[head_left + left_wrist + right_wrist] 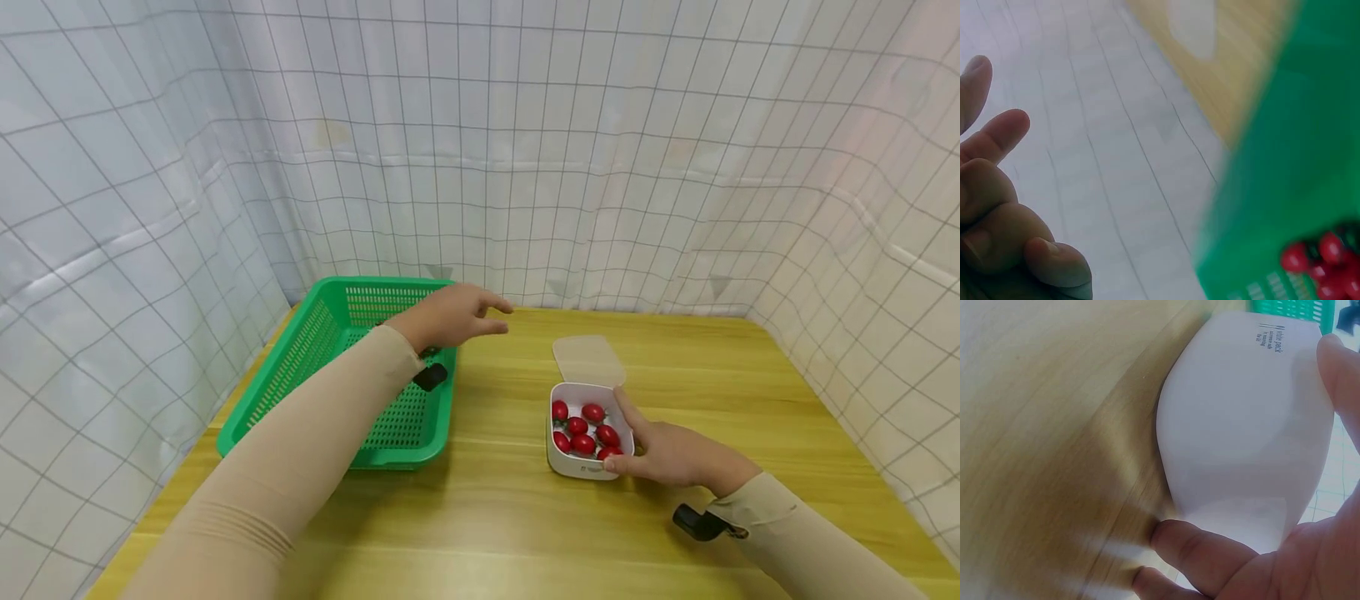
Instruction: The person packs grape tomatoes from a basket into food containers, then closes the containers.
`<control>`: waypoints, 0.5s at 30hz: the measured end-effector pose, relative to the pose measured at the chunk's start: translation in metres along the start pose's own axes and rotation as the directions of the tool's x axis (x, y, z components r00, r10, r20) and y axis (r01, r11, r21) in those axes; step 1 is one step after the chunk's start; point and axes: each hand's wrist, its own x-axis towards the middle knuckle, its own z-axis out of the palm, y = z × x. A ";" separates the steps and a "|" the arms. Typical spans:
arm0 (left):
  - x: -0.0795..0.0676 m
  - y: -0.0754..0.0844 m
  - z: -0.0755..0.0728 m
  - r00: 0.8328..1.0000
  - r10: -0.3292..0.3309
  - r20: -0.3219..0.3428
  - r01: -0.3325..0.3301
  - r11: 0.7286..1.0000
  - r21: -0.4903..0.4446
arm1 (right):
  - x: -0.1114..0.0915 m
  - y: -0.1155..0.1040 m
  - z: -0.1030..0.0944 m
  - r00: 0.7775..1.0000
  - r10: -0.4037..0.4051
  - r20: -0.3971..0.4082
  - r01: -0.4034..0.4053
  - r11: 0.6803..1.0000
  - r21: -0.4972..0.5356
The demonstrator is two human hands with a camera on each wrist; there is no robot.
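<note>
My left hand [457, 317] is over the right rim of a green plastic basket [447, 417], thumb and index finger stretched out and the other fingers loosely curled, holding nothing. Several red cherry tomatoes [1329, 262] lie in the basket; in the head view the left arm mostly covers them. To the right, a small white food box [581, 468] stands on the table with several cherry tomatoes [583, 444] inside. My right hand [671, 454] holds this box from its right side, thumb at the near corner, fingers toward the far corner.
A thin translucent lid [588, 358] lies behind the white box. The wooden table [510, 533] meets a grid-patterned white curtain [510, 167] at its back and sides. Each wrist carries a small black camera [697, 522].
</note>
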 end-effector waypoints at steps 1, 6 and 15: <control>-0.002 -0.010 -0.003 0.999 -0.028 -0.018 0.028 1.000 -0.010 | 0.000 0.000 0.000 1.000 0.000 -0.001 0.000 1.000 -0.003; -0.012 -0.058 -0.010 0.988 -0.141 -0.068 0.136 0.989 -0.064 | -0.001 0.000 -0.001 1.000 -0.005 -0.006 0.005 1.000 -0.020; -0.029 -0.118 0.000 0.971 -0.237 0.021 0.236 0.972 0.012 | -0.001 -0.002 -0.001 1.000 -0.002 -0.005 0.001 1.000 -0.011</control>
